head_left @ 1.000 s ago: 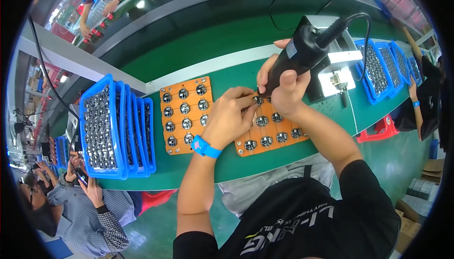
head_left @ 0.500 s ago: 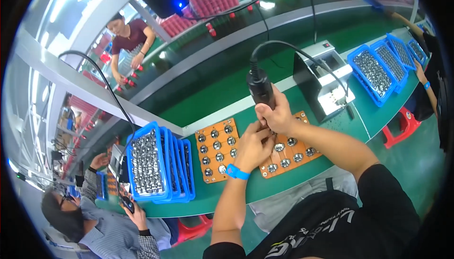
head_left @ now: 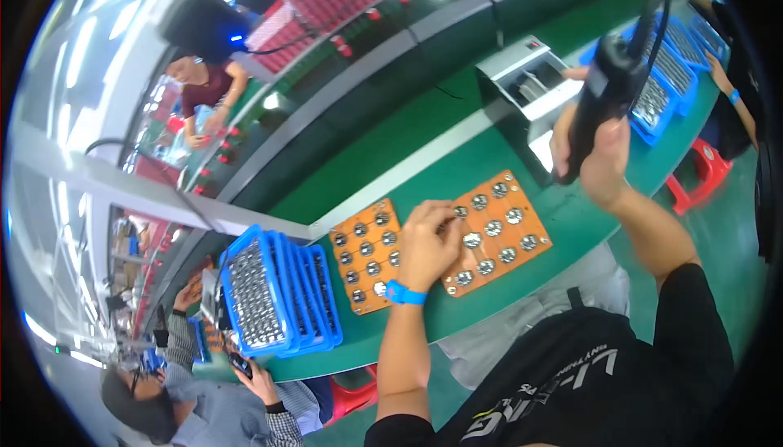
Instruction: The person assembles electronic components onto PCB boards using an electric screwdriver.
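Blue trays (head_left: 283,304) lying left of right orange board (head_left: 489,247). Left orange board (head_left: 360,260) sitting closer, also left of it. Left hand (head_left: 431,243) curling over its left edge; cannot tell if pinching anything. Shiny round parts (head_left: 493,228) resting on it, probably hard, slippery; best held by rims. Right hand (head_left: 599,149) gripping black power screwdriver (head_left: 603,92) up right of it; likely heavy, stiff; best held round thick middle.

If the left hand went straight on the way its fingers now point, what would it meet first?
Probably the nearest round component on the right orange board; depth is unclear, and the left hand may already touch it.
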Tool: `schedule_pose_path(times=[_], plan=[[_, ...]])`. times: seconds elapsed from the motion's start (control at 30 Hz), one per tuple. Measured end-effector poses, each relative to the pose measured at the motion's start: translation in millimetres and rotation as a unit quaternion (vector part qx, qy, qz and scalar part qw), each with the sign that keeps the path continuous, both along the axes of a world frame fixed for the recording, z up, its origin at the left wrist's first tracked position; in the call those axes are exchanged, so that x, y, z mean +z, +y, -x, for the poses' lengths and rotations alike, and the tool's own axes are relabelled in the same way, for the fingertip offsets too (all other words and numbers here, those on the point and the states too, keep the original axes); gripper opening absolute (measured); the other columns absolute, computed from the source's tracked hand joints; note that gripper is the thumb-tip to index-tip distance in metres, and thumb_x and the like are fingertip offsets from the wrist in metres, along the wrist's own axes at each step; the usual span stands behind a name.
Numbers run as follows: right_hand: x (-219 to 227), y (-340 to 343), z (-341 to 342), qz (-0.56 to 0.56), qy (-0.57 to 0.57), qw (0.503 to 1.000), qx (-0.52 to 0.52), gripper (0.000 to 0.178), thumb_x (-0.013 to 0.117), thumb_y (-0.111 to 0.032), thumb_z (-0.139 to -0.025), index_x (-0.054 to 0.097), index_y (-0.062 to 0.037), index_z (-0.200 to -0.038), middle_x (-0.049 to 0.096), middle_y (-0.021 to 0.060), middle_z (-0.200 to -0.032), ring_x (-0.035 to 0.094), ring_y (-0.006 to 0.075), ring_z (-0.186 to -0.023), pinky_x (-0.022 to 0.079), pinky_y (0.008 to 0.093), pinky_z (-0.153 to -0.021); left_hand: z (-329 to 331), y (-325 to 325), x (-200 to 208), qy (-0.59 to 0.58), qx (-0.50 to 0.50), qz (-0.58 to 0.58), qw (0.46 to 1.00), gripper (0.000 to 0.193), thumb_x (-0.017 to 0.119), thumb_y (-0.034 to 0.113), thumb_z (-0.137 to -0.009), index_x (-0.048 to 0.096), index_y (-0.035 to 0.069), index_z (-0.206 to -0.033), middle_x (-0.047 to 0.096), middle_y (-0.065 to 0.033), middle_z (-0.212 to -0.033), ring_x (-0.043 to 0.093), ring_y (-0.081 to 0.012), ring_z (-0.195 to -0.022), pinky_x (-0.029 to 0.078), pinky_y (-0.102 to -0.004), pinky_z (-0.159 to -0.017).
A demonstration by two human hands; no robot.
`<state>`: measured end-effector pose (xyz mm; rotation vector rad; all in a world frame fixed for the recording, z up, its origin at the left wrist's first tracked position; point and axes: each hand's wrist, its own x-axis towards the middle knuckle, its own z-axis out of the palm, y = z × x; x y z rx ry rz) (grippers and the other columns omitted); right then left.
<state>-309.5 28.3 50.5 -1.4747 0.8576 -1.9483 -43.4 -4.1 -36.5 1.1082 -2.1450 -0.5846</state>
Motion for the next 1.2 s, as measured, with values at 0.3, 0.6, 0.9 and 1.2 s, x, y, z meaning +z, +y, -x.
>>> schedule_pose_path(times=[0.3,0.6,0.9,1.2], plan=[[16.3,-52.9,87.0,0.346,-0.213,0.876,0.261,0.063,0.035,-0.065,-0.102,0.047,-0.0061,-0.122,0.048,0.0067,-0.054,0.046,0.0171,-0.038,0.040,0.0291,-0.039,1.3,-6.3,12.4,-0.013,-0.012,0.006,1.000,0.010,0.069,0.000,-0.081,0.068,-0.004,-0.089,0.069,-0.0180,-0.107,0.070,-0.0302,-0.087,0.057,-0.0356,-0.075],[-22.8,-86.1,92.0,0.452,-0.021,0.881,0.139,0.060,0.045,-0.058,-0.102,0.044,-0.0018,-0.124,0.053,0.0097,-0.057,0.050,0.0162,-0.040,0.040,0.0280,-0.039,12.7,1.1,18.2,-0.027,0.008,-0.037,0.999,0.008,0.068,0.000,-0.082,0.067,-0.004,-0.089,0.070,-0.0154,-0.108,0.069,-0.0245,-0.085,0.055,-0.0319,-0.071],[-40.0,-91.4,87.3,0.415,0.039,0.891,0.179,0.058,0.051,-0.059,-0.099,0.045,-0.0040,-0.118,0.055,0.0095,-0.058,0.051,0.0156,-0.041,0.041,0.0275,-0.038,4.8,0.1,14.7,-0.020,0.001,-0.037,0.999,0.010,0.068,-0.002,-0.079,0.067,-0.003,-0.090,0.069,-0.0168,-0.109,0.069,-0.0293,-0.089,0.055,-0.0347,-0.076],[27.7,-26.8,-60.0,-0.091,-0.296,0.951,0.023,0.070,0.029,-0.073,-0.098,0.045,-0.0094,-0.123,0.047,0.0084,-0.052,0.044,0.0177,-0.036,0.037,0.0290,-0.038,-11.8,-13.4,9.5,0.054,-0.037,-0.093,0.994,0.028,0.063,-0.004,-0.071,0.061,-0.004,-0.099,0.068,-0.0197,-0.107,0.067,-0.0346,-0.093,0.054,-0.0378,-0.084]])
